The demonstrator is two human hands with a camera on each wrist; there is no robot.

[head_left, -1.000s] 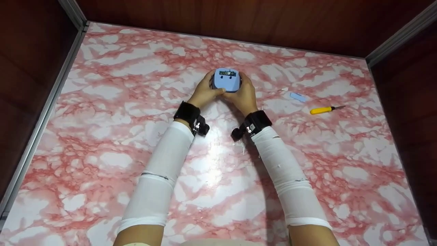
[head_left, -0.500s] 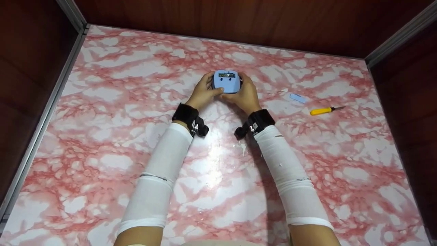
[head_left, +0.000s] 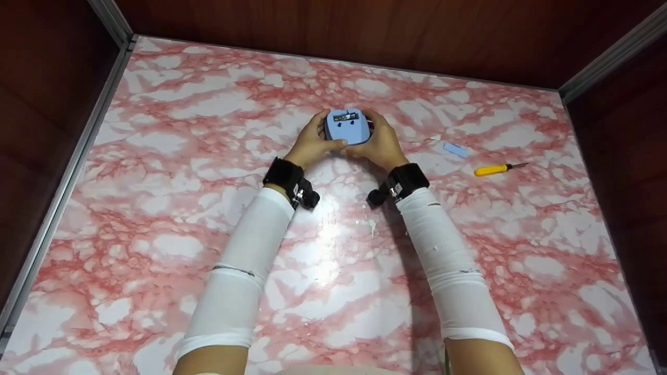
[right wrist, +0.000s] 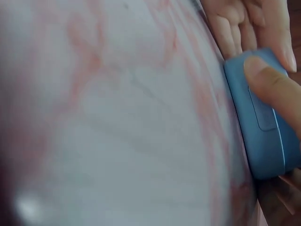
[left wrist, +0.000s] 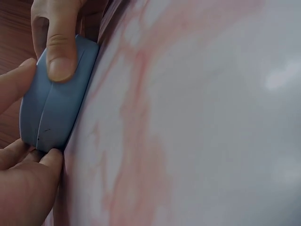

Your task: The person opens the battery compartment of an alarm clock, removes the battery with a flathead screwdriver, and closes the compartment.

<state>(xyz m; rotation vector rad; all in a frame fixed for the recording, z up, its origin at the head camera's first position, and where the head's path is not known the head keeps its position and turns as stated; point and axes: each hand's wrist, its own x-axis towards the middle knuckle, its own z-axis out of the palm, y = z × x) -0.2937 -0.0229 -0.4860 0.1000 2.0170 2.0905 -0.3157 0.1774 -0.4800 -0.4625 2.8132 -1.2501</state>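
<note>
Right wrist shifted rightward — blue device (head_left: 347, 126) between both hands (head_left: 346, 141), gripped on each side.

Device (head_left: 347, 126): smooth matt blue plastic
Counter (head_left: 156, 208): glossy pink-and-white marble pattern
Walls (head_left: 338, 31): dark wood
Sleeves (head_left: 250, 245): white cloth

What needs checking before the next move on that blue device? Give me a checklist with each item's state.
1. Left hand grips the blue device: ok, fingers curl round its edge.
2. Right hand grips it too: ok, thumb on the near edge.
3. Device supported by the marble table: ok, it rests against the surface in both wrist views.
4. Yellow screwdriver within reach: ok, lying to the right, untouched.
5. Small blue piece accounted for: ok, beside the screwdriver.
6. Device's open slot in good order: cannot tell, too small.
</note>
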